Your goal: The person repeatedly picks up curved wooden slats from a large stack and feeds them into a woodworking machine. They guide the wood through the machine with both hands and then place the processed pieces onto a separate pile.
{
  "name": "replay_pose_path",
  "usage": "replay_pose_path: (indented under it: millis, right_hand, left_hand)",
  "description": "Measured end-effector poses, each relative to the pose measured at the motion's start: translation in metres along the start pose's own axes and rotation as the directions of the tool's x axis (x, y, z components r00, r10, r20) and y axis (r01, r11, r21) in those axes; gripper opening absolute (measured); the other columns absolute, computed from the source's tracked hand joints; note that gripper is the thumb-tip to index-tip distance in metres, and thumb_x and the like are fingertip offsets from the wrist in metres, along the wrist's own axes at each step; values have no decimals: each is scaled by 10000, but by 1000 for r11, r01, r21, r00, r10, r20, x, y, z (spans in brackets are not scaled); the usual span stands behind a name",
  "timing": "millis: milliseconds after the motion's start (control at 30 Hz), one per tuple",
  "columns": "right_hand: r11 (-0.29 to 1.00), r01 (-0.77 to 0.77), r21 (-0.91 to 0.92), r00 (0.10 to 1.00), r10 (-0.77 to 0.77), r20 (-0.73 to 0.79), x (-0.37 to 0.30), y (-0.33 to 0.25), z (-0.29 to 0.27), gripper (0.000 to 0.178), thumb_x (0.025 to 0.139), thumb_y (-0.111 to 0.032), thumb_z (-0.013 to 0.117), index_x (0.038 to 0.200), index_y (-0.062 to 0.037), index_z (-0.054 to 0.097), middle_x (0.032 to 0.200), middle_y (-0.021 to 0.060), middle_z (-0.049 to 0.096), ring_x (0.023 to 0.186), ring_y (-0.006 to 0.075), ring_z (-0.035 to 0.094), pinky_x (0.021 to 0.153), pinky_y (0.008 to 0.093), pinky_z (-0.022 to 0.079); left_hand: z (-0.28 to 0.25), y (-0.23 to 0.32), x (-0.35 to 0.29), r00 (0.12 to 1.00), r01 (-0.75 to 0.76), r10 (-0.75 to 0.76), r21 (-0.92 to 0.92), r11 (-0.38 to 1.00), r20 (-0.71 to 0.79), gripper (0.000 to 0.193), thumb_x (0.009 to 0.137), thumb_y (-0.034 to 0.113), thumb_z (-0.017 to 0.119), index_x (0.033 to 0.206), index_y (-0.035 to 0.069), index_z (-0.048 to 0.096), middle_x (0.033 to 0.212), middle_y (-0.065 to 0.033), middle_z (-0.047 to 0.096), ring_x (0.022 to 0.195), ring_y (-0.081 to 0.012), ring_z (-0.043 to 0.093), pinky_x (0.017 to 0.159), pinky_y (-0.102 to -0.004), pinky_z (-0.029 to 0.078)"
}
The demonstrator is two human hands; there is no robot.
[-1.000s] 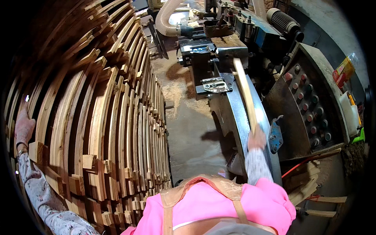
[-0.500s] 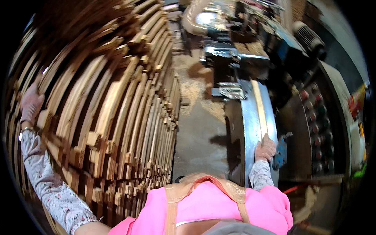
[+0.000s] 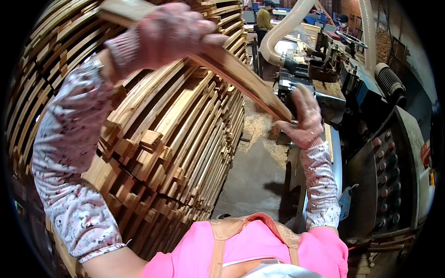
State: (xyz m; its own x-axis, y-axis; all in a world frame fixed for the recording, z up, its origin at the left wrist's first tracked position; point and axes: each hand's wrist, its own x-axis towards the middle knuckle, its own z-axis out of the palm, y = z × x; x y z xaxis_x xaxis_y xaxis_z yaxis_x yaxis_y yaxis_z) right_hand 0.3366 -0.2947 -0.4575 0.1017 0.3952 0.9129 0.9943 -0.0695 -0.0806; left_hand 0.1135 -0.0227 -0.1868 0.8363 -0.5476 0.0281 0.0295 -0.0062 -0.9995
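My left hand [image 3: 167,39], in a pinkish glove, is closed around a long wooden strip [image 3: 245,79] raised over the stacked wood. The strip slants down to the right across the aisle, its far-left part sticking out behind the hand. At its lower right end is my right hand [image 3: 307,121], also gloved, its fingers spread and its thumb close to the strip's end; contact is hard to make out. Beneath and beyond the right hand, another strip [image 3: 328,139] lies on the metal bed of a woodworking machine [image 3: 337,162], partly hidden by my forearm.
Tall stacks of wooden strips [image 3: 185,116] fill the left side. A control panel [image 3: 384,176] with rows of buttons stands at right, near a motor [image 3: 389,78]. A ribbed hose [image 3: 273,44] joins the machine. Wood shavings [image 3: 257,127] litter the floor. Two people [image 3: 264,18] are farther back.
My left hand has come up from the stack holding a wooden strip and swung right. My right hand has let go of the strip on the machine bed and risen to the new strip's end.
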Motion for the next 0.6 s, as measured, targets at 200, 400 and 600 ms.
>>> replay_pose_path:
  millis: [200,400,600]
  right_hand:
    - [853,-481,203,877,464,128,-67,-56,39,934,781,-49,819,1608,-113,388,1300,244,643,1159,424,656,975,455,531]
    - [134,-902,-409,192,976,-103,-275,-138,-83,769,907,-183,754,1560,39,413,1542,299,498,1438,419,485,1203,435,380]
    - [-289,-676,-678,-32,931,-364,-338,-185,-129,571,876,-278,783,1385,-137,566,1117,266,684,1097,468,641,939,580,511]
  left_hand:
    - [17,-21,13,994,80,-101,-326,942,-48,652,906,278,731,1504,147,507,1428,-131,568,1329,-314,566,1085,-462,498]
    - [119,-44,-177,472,819,-369,-244,519,801,781,942,349,648,1625,98,366,1597,-196,475,1441,-339,498,1202,-439,407]
    - [173,27,-319,226,950,-341,-129,283,913,790,970,262,711,1628,58,325,1605,-220,454,1486,-343,442,1233,-416,362]
